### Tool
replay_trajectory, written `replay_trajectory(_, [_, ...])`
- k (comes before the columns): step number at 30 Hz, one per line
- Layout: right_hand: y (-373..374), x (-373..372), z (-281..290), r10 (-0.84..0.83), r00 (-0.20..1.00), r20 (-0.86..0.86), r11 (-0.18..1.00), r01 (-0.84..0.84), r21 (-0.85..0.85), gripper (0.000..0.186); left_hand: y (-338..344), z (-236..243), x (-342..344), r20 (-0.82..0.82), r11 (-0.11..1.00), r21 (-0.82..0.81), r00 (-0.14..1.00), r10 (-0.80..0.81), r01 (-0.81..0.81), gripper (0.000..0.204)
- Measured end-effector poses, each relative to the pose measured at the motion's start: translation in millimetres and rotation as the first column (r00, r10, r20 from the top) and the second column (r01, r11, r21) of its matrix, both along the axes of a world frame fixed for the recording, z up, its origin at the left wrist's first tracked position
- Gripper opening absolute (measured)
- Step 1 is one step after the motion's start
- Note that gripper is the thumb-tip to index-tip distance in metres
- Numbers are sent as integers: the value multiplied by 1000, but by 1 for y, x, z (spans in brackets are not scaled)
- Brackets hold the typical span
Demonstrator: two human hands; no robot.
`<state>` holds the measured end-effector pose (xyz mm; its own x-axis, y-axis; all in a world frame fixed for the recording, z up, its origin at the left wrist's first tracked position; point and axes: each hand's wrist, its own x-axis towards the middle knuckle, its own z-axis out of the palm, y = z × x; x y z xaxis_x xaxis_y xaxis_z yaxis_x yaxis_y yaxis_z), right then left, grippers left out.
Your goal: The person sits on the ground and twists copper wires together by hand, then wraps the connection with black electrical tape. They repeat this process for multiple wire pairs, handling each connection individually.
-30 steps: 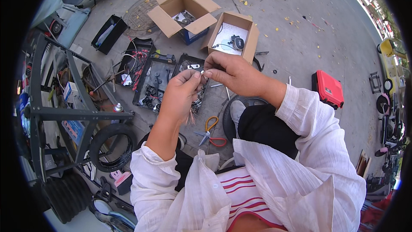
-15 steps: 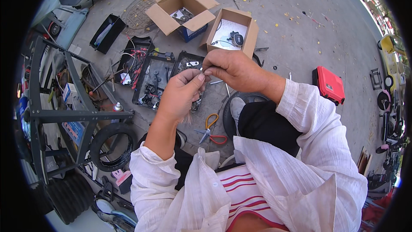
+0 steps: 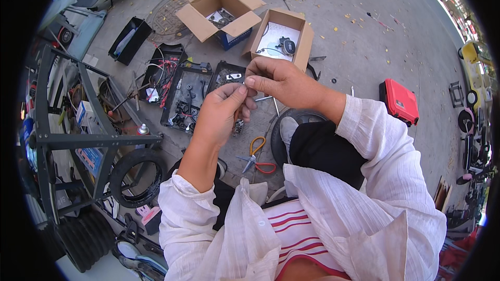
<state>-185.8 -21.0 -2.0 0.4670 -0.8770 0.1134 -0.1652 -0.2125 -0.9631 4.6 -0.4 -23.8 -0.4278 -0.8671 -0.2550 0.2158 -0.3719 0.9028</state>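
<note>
Both hands are raised together over the ground, fingertips meeting. The left hand [image 3: 221,112] has thumb and forefinger pinched nearly shut; the right hand [image 3: 278,80] is pinched the same way, its fingers curled in. Between the two pinches sits a small part [image 3: 245,89] — too small and too covered to tell what it is, only that something thin is held at the point where the fingertips [image 3: 250,80] of both hands touch. A short pale end seems to stick out below the right hand; I cannot say whether it belongs to the held piece or lies on the ground.

Progress, as a judgement: the fine fitting is in the middle, not finished. The piece is still in hand, held by both pinches, and has not been set down or put into anything. The black parts trays [image 3: 185,96] lie open and full just beyond the left hand, and the orange-handled pliers [image 3: 255,156] rest on the pavement below the hands, untouched. The open cardboard box [image 3: 284,39] with a small black device in it stands beyond the right hand — well apart from the fingers. A red case [image 3: 400,101] lies closed off to the right.
</note>
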Motion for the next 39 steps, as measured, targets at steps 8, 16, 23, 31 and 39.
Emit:
replay_trajectory(8, [-2, -1, 3, 26, 972, 232, 926, -111, 361, 17, -2, -1, 3, -202, 978, 164, 975, -91, 125, 26])
replay_trajectory(16, [-1, 5, 0, -132, 978, 160, 925, 63, 374, 25, -1, -3, -8, -76, 990, 114, 994, -74, 82, 29])
replay_trajectory(23, [-10, 0, -6, -98, 952, 290, 870, -60, 490, 24, -1, -4, -14, -58, 990, 136, 998, -19, 27, 26])
replay_trajectory(31, [-16, -6, -15, -171, 949, 265, 858, 11, 514, 29, -2, -2, -15, -67, 978, 189, 995, -72, 84, 26])
replay_trajectory(39, [-15, -12, -9, -159, 939, 307, 858, -22, 513, 27, -2, -7, -15, -89, 977, 204, 995, -38, 55, 26])
